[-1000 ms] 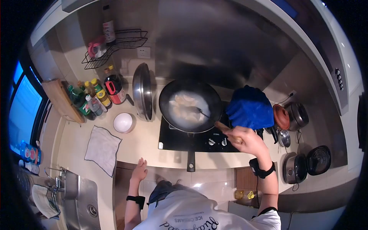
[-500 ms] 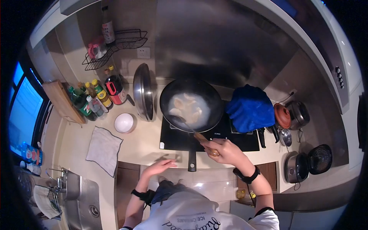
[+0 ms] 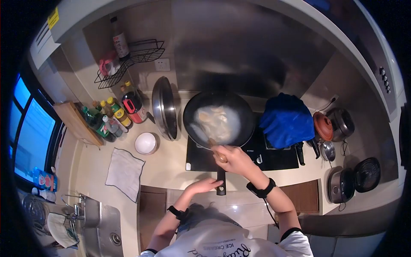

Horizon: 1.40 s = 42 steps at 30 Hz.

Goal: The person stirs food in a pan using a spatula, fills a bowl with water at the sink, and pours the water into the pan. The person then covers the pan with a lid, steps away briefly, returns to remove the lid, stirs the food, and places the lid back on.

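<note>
The dark wok [image 3: 245, 116] sits on the black stove [image 3: 278, 162], holding cloudy liquid [image 3: 232, 125] and pale pieces [image 3: 219, 115]; the liquid blurs their edges, so I cannot count them. At the wok's near rim, the right hand [image 3: 234, 159] has its grip closed round the wooden-handled spatula [image 3: 212, 141]. Fingers cover much of the handle, and the spatula's lower end, inside the wok towards its left, is hard to make out. The left hand [image 3: 204, 185] is by the end of the wok's handle [image 3: 221, 174], fingers reaching towards it; whether they touch, and whether that grip is spread or pressed together, I cannot tell. Left of the wok, a domed lid [image 3: 164, 109] stands on edge, with a white bowl [image 3: 146, 143] farther left on the bench [image 3: 171, 168]. Right of the wok, a blue cloth [image 3: 287, 122] hides most of whatever is beneath it.
</note>
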{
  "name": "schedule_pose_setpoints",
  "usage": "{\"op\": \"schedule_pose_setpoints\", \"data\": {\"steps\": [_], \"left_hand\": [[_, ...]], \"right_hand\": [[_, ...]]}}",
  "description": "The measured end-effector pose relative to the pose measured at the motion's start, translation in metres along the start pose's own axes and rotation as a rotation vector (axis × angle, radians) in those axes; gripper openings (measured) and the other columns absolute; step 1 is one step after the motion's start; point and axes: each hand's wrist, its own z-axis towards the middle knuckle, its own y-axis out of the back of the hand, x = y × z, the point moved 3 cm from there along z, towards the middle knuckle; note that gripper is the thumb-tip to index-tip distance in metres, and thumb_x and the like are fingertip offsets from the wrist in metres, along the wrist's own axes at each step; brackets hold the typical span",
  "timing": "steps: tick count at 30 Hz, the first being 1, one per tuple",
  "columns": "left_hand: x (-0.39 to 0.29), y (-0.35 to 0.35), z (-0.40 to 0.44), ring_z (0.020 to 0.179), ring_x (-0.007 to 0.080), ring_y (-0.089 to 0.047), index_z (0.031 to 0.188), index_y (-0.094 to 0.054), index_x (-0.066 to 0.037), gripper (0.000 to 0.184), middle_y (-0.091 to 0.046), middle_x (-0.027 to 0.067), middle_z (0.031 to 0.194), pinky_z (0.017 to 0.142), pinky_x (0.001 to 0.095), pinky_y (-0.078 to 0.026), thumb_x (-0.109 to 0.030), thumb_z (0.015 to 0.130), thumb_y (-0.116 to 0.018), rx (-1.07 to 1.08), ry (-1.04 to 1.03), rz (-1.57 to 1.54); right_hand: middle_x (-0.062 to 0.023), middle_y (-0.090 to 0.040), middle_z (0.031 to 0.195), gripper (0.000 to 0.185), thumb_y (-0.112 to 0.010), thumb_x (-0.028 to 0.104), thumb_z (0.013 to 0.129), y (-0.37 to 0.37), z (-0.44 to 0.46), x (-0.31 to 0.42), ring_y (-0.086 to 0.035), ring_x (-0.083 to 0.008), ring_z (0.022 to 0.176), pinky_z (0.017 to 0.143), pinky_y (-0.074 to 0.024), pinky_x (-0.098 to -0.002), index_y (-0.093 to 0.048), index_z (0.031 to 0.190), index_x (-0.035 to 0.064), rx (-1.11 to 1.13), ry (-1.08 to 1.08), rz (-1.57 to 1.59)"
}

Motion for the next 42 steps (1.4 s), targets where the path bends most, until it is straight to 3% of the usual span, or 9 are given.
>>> {"op": "schedule_pose_setpoints", "data": {"steps": [1,2,8,11,17,20,24,31,42], "left_hand": [[-0.006,0.001,-0.004,0.083,0.0173,-0.055,0.098,-0.059,0.001,0.05,-0.063,0.0128,0.09,0.079,0.0287,-0.04,-0.045,0.09,-0.039,0.011,0.045,0.011],[0.005,-0.004,-0.001,0.07,0.0156,-0.05,0.094,-0.063,-0.005,0.053,-0.059,0.0053,0.075,0.07,0.0277,-0.041,-0.05,0.089,-0.036,-0.031,-0.014,-0.024],[0.02,-0.011,0.011,0.074,0.0156,-0.052,0.092,-0.064,-0.005,0.058,-0.06,0.0061,0.075,0.072,0.0271,-0.041,-0.054,0.088,-0.033,0.023,-0.013,-0.037],[0.0,-0.005,0.003,0.076,0.016,-0.054,0.09,-0.063,-0.002,0.057,-0.061,0.0067,0.077,0.076,0.0273,-0.041,-0.051,0.089,-0.035,0.065,0.001,-0.012],[0.023,-0.029,0.024,0.084,0.0184,-0.056,0.106,-0.049,0.001,0.034,-0.056,0.0074,0.099,0.082,0.0273,-0.042,-0.03,0.09,-0.047,0.103,-0.226,-0.339],[0.005,-0.036,0.01,0.087,0.0179,-0.057,0.108,-0.043,0.0,0.03,-0.054,0.0083,0.104,0.081,0.0292,-0.044,-0.024,0.09,-0.048,0.215,-0.12,-0.672],[0.003,-0.032,0.006,0.087,0.0165,-0.058,0.103,-0.043,-0.002,0.025,-0.056,0.0081,0.097,0.079,0.0298,-0.048,-0.023,0.09,-0.047,0.232,-0.164,-0.668],[0.011,-0.015,-0.005,0.086,0.0159,-0.059,0.106,-0.045,-0.002,0.028,-0.06,0.0101,0.094,0.08,0.0295,-0.046,-0.025,0.09,-0.046,0.338,-0.163,-0.565],[0.005,-0.012,-0.012,0.087,0.0181,-0.059,0.11,-0.042,-0.003,0.028,-0.059,0.0119,0.097,0.08,0.0313,-0.045,-0.022,0.091,-0.046,0.301,-0.098,-0.596]], "right_hand": [[-0.0159,-0.059,0.074,0.028,-0.062,0.01,0.071,0.001,0.0,0.002,-0.058,-0.0341,0.062,0.055,-0.0479,-0.0389,-0.054,0.097,0.0064,0.002,0.01,-0.004],[-0.0159,-0.059,0.073,0.027,-0.062,0.01,0.071,0.001,-0.001,0.004,-0.058,-0.0342,0.062,0.055,-0.048,-0.0389,-0.054,0.097,0.0065,0.004,0.019,-0.009],[-0.0154,-0.058,0.071,0.028,-0.062,0.011,0.071,-0.015,0.001,-0.009,-0.058,-0.0338,0.061,0.055,-0.0483,-0.0386,-0.055,0.098,0.0073,0.024,0.033,-0.081],[-0.0154,-0.057,0.069,0.034,-0.063,0.012,0.068,-0.006,-0.004,0.001,-0.057,-0.0344,0.059,0.053,-0.0464,-0.0401,-0.054,0.101,0.0077,0.069,0.081,-0.084],[-0.0137,-0.055,0.065,0.032,-0.062,0.012,0.068,0.0,-0.007,-0.001,-0.057,-0.0328,0.057,0.052,-0.0468,-0.0391,-0.055,0.099,0.0074,0.068,0.081,-0.099],[-0.013,-0.054,0.065,0.031,-0.062,0.012,0.069,0.007,-0.009,0.004,-0.057,-0.0311,0.058,0.053,-0.0475,-0.0382,-0.055,0.098,0.0075,0.118,0.114,-0.141],[-0.0129,-0.054,0.065,0.03,-0.06,0.013,0.07,0.031,-0.022,0.021,-0.058,-0.03,0.06,0.053,-0.0477,-0.0382,-0.055,0.099,0.0074,0.306,0.102,-0.217],[-0.0127,-0.055,0.066,0.027,-0.056,0.016,0.075,0.045,-0.054,0.025,-0.058,-0.0295,0.057,0.051,-0.0473,-0.0383,-0.055,0.101,0.0068,0.383,-0.005,-0.315],[-0.0181,-0.056,0.068,0.033,-0.054,0.003,0.069,0.016,-0.057,-0.001,-0.058,-0.0302,0.062,0.056,-0.0475,-0.0366,-0.053,0.102,-0.0043,0.131,-0.077,-0.334]]}}
